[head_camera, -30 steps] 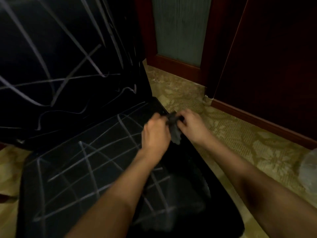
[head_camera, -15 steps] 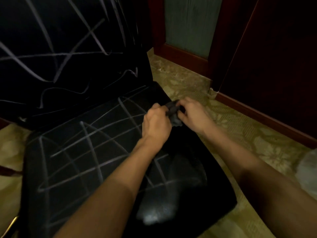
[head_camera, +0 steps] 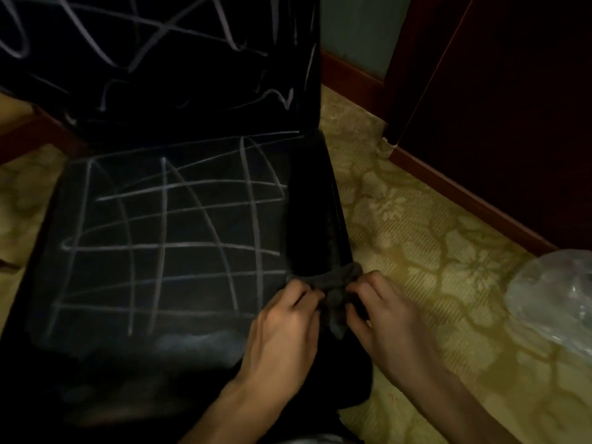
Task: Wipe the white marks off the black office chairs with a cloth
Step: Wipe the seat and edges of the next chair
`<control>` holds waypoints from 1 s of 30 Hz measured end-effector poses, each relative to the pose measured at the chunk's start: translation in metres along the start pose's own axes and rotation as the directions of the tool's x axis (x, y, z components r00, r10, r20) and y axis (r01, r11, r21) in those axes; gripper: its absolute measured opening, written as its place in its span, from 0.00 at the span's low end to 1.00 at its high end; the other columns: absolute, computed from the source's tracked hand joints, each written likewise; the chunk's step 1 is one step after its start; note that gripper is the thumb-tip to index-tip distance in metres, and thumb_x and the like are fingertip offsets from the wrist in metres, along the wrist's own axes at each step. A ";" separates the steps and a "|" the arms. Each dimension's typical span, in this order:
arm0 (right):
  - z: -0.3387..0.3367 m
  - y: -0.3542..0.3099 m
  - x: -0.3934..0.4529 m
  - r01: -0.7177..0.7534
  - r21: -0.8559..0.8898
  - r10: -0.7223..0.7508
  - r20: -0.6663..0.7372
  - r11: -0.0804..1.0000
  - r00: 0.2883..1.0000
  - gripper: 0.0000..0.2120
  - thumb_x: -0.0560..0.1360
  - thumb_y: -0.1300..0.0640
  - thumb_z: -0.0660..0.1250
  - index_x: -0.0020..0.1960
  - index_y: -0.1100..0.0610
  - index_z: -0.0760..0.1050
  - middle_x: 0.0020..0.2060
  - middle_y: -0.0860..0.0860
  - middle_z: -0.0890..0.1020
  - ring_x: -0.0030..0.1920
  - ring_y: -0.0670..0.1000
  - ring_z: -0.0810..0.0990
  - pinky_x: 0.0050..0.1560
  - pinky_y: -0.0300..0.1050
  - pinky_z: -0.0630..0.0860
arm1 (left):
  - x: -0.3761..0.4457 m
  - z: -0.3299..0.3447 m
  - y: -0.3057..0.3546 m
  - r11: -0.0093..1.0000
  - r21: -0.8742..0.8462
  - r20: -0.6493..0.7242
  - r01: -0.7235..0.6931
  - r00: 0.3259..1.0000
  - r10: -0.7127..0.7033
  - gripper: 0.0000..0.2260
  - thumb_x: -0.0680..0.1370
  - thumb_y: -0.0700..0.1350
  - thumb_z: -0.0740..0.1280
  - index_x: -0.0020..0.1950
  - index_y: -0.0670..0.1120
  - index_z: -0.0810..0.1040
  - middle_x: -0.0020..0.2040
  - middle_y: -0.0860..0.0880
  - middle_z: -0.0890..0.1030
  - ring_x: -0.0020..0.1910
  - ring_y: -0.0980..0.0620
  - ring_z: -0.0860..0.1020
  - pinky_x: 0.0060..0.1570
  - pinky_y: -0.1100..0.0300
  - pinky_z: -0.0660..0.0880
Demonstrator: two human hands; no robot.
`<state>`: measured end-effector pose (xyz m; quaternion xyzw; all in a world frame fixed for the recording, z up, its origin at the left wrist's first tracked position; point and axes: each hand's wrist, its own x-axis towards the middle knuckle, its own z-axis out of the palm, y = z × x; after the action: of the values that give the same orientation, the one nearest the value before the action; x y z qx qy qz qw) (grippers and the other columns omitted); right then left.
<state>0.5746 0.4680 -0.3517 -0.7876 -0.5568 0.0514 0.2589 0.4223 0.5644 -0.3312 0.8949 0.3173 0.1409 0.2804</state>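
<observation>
A black office chair fills the left of the view. Its seat carries a grid of white chalk lines, and its backrest has loose white scribbles. A smeared white patch lies at the seat's front edge. Both hands hold a small dark grey cloth over the seat's front right corner. My left hand grips the cloth's left part, my right hand grips its right part, and the cloth is bunched between them.
Patterned yellow-green carpet spreads right of the chair. A dark red wooden wall with a skirting board runs along the back right. A crumpled clear plastic bag lies at the right edge.
The view has swung so the seat sits squarer and my hands now appear nearer, at its front right corner. Both hands keep hold of the cloth, now stretched more sideways.
</observation>
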 end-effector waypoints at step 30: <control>0.013 -0.046 -0.018 0.238 -0.095 -0.226 0.118 0.967 0.967 0.09 0.72 0.54 0.61 0.44 0.57 0.77 0.45 0.52 0.77 0.43 0.53 0.74 0.39 0.49 0.77 | -0.065 -0.020 -0.006 0.983 -0.029 -0.063 0.181 0.981 -0.183 0.11 0.71 0.36 0.73 0.51 0.48 0.81 0.47 0.53 0.76 0.39 0.53 0.79 0.37 0.57 0.79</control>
<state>0.5234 0.4675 -0.3452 -0.7259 -0.6602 0.0322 0.1902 0.3608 0.5345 -0.3235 0.8539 0.4050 0.1473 0.2918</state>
